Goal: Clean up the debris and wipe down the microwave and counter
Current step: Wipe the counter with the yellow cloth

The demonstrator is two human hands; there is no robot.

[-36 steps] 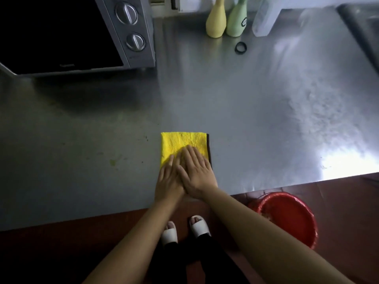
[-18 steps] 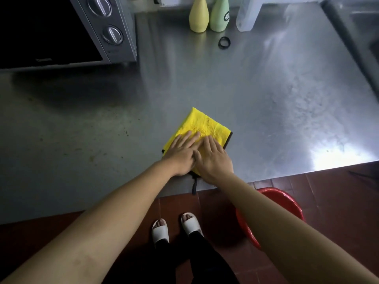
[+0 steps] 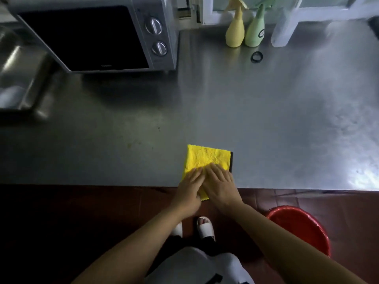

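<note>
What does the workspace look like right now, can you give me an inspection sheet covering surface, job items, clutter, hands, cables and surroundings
Surface: steel counter, a few small specks left of the cloth, glare at the right edge.
Job's things: yellow cloth folded flat at the front edge, its near corner overhanging; microwave at back left, door shut.
Clutter: yellow spray bottle, green spray bottle and a black ring at the back.
Hands: left hand and right hand press flat on the cloth, side by side.
Cables: nothing seen.
Surroundings: red bucket on the floor at right; sink at left.
</note>
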